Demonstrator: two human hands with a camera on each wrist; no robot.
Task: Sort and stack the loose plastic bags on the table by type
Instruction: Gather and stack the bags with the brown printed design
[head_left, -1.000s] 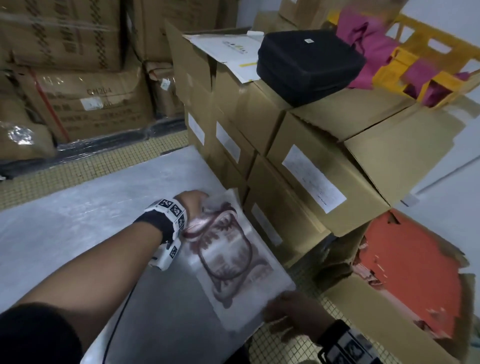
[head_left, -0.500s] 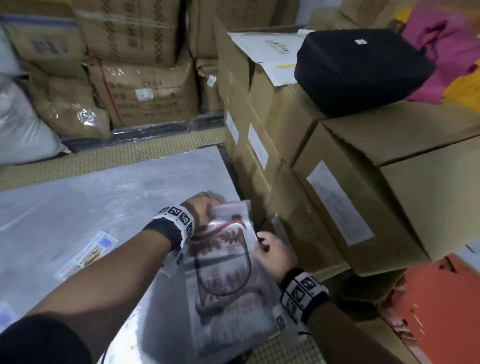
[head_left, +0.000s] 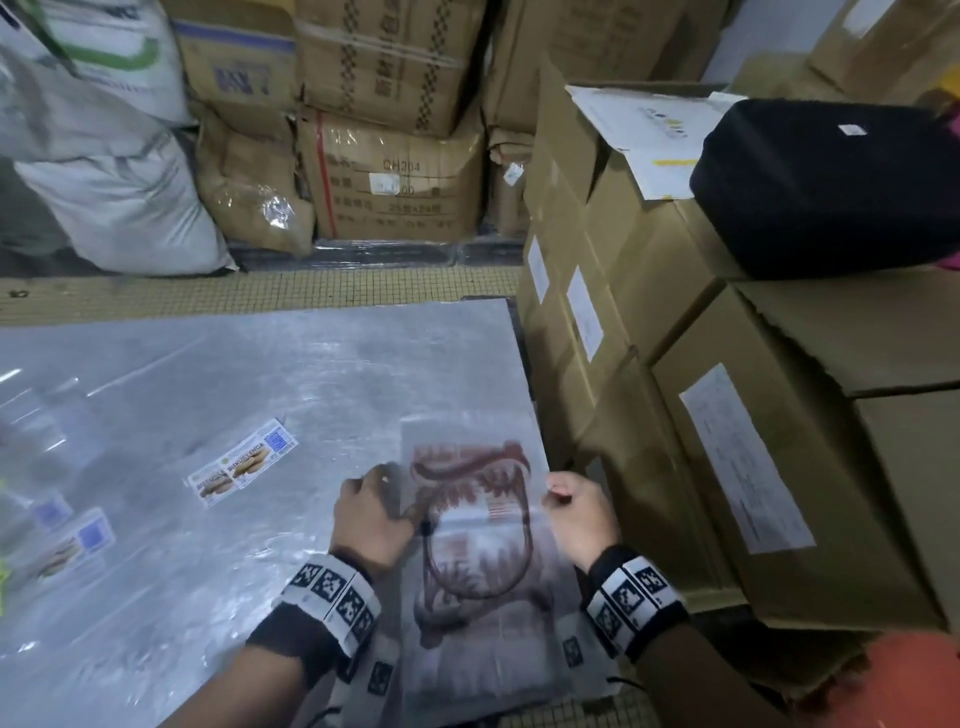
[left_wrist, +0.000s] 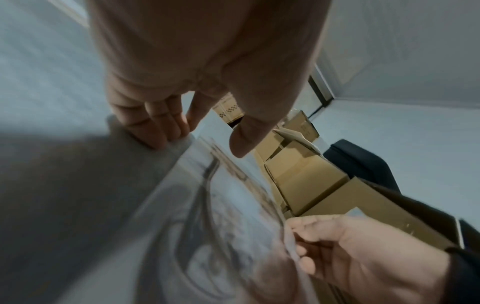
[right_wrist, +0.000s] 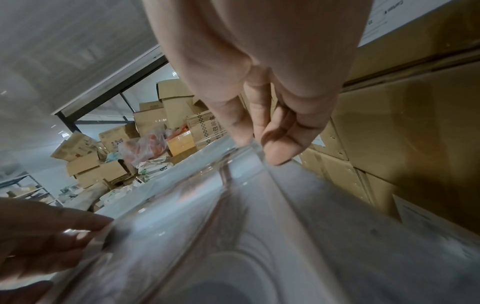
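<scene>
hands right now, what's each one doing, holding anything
Left hand: grips the left edge of the brown-printed plastic bag.
Right hand: pinches the same bag's right edge between thumb and fingers.

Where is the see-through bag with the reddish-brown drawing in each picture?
Head: the printed bag lies low and centre, between left hand and right hand.
Left wrist: lower middle, blurred.
Right wrist: fills the bottom.
Shared landmark: the brown cardboard boxes beside it.
</scene>
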